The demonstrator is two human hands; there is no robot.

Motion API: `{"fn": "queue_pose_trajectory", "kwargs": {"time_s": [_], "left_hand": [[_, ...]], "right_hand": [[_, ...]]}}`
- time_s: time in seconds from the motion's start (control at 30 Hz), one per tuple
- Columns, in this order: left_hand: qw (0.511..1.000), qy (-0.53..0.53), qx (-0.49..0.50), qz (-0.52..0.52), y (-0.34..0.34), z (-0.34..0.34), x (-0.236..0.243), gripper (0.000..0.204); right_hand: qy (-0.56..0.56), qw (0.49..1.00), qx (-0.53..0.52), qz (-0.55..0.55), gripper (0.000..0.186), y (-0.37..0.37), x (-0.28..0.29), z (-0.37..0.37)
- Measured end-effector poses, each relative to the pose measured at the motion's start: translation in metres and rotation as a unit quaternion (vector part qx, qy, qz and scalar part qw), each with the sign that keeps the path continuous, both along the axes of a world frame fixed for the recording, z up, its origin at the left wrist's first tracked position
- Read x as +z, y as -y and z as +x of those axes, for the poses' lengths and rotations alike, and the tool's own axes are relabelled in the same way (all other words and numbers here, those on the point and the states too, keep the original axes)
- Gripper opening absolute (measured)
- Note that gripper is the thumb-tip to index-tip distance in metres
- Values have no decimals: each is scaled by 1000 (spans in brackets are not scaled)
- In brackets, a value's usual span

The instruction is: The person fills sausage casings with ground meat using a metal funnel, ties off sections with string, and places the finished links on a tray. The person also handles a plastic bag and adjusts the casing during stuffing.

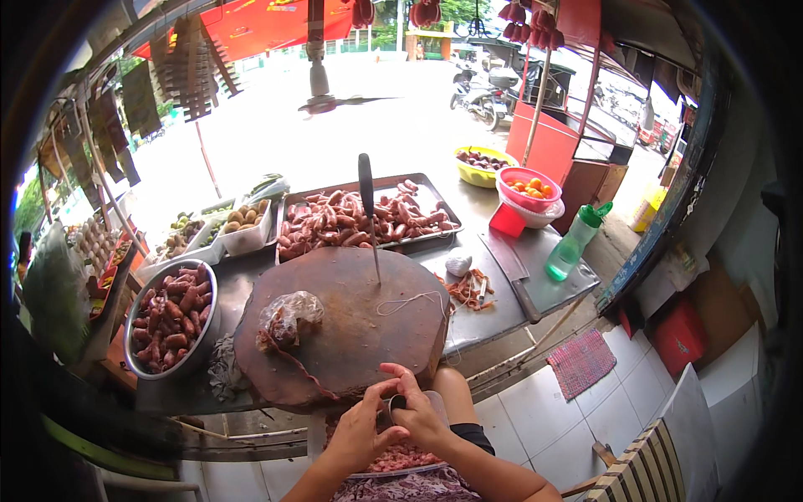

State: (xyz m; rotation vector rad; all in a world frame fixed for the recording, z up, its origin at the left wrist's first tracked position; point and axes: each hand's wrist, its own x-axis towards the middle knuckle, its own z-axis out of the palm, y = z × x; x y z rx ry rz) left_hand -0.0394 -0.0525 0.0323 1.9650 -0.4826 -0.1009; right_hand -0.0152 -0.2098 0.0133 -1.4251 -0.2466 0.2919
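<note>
My left hand (361, 435) and my right hand (421, 421) meet over a clear plastic tub (437, 405) of minced meat (400, 458) on my lap. Between their fingers is a small round tube or ring (395, 405) with a dark opening; its full shape is hidden. Both hands are closed around it, the right index finger stretched out. Just beyond lies a thick round wooden chopping board (360, 335). A clear plastic bag (293, 314) rests on it, and a thin reddish strand (305, 372) trails toward me. A black-handled knife (368, 197) stands upright, its tip on the board.
Sausages fill a metal tray (454, 219) behind the board and a metal bowl (134, 356) on the left. A cleaver (508, 263), a ball of white string (458, 262) and a green bottle (573, 247) occupy the right side. A slatted chair (640, 464) stands at lower right.
</note>
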Motion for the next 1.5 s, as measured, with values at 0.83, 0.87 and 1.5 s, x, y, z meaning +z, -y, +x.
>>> {"fn": "queue_pose_trajectory", "kwargs": {"time_s": [0.83, 0.87, 1.5], "left_hand": [[790, 239, 493, -276, -205, -17, -28, 55], [784, 227, 485, -313, -218, -26, -29, 59], [919, 161, 353, -68, -161, -34, -43, 73]], "right_hand": [[219, 821, 350, -395, 54, 12, -58, -22], [238, 816, 339, -403, 51, 11, -57, -23], [229, 774, 358, -470, 24, 12, -45, -23]]}}
